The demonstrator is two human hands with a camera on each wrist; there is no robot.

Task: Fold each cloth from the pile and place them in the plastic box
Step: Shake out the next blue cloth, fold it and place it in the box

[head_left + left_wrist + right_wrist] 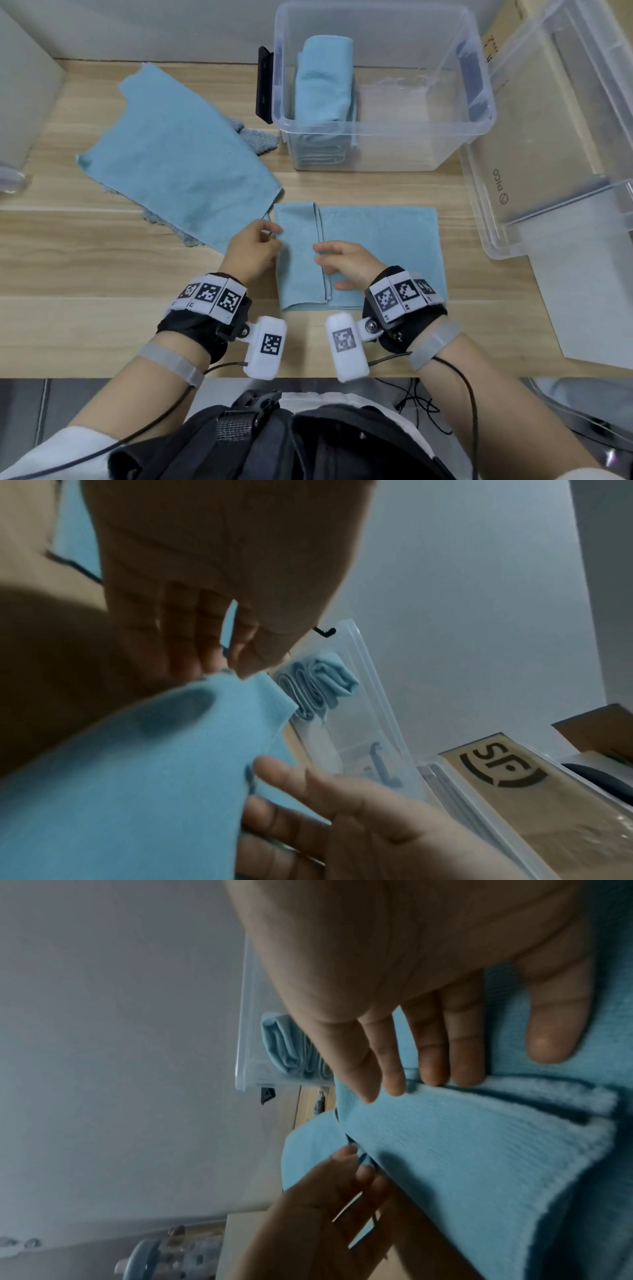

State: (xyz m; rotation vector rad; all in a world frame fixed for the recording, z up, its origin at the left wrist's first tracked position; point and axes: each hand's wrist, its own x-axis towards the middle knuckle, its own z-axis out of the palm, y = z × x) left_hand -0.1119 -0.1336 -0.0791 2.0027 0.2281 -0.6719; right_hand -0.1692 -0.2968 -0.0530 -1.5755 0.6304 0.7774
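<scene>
Wooden table (102, 329) against grey wall. Light-blue cloth (376, 246) lies near centre, partly folded, left flap doubled over. Left hand (251, 251) pinches cloth's left edge between thumb and curled fingers. Right hand (346, 263) rests on flap seam, fingers nearly straight, pressing, gripping nothing. Pile of blue cloths (178, 164) far left, top one spread flat. Clear plastic box (387, 137) far centre, folded cloths (325, 82) stacked at its left side. Second clear bin (513, 192) right.

Right hand (428, 993) pressed flat, fingers straight, on blue cloth (479, 1150); left hand (329, 1213) pinched its fold edge; plastic box (246, 1042) behind.
</scene>
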